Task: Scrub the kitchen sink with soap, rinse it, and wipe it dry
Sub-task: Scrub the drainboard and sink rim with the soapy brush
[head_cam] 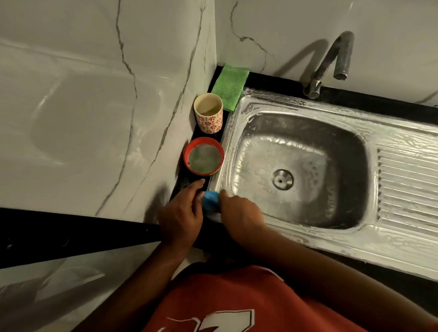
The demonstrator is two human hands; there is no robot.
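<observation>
Left of the sink (297,234), a bowl (187,152) stands before a cup (209,124), a cloth (231,87) behind it, and the tap (328,62) behind the sink.

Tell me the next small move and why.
Probably draw the blue scrubber under the right hand along the sink's front rim: it sits at the front-left corner, soap film streaks rim and basin, and the tap is not running.

left hand (183,210) flat, fingers straight — right hand (239,214) curled round a blue sponge (209,199).
</observation>
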